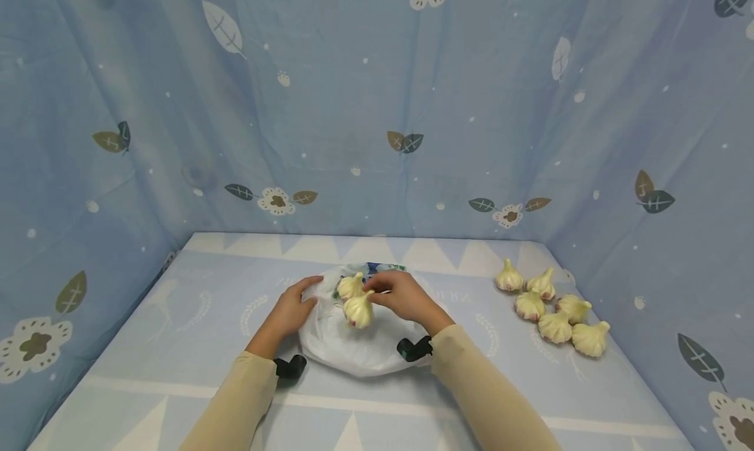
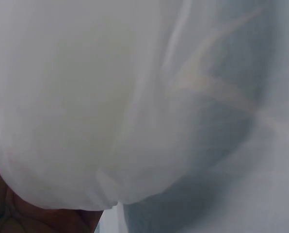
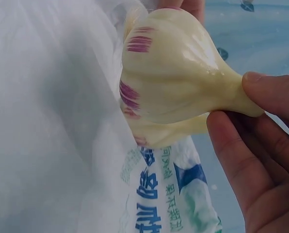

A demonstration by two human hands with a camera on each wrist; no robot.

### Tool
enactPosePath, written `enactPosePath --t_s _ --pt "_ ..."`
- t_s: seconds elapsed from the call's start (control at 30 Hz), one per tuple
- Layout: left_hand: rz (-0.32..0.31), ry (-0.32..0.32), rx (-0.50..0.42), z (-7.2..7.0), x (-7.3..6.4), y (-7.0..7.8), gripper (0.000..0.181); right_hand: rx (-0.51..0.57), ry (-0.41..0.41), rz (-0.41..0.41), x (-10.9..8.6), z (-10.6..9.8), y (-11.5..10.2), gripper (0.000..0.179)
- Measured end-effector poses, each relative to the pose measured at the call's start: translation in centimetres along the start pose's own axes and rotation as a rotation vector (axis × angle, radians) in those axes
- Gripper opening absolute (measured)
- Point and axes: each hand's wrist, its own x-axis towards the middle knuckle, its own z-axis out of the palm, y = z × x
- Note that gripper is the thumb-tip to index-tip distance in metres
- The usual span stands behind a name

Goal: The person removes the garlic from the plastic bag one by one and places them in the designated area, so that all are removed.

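Observation:
A white plastic bag [image 1: 365,353] with blue and green print lies on the table in front of me. My left hand [image 1: 291,310] grips its left edge; the bag hides most of that hand in the left wrist view, leaving part of the palm [image 2: 38,218] visible. Between thumb and fingers, my right hand [image 1: 403,297] pinches a garlic bulb [image 3: 173,68] by its stem, above the bag. This pale yellow bulb has purple streaks at its base. Just behind it, a second garlic bulb [image 1: 350,285] shows at the bag, partly covered in the right wrist view.
Several garlic bulbs [image 1: 555,326] lie grouped on the right side of the table [image 1: 194,294]. A patterned blue curtain [image 1: 365,110] stands behind the table and along both sides. Dark wrist-worn devices [image 1: 414,349] sit close to the bag's near edge.

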Motion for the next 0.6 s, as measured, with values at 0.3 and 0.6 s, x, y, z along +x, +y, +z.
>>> enactPosePath --t_s 0.3,0.6 --pt "-0.003 -0.006 -0.008 0.1 -0.2 0.1 0.05 0.021 0.051 0.009 -1.4 -1.8 1.4 0.019" --pt "-0.017 -0.006 0.013 0.1 -0.3 0.3 0.05 0.057 0.12 0.075 -3.0 -3.7 2.2 0.017"
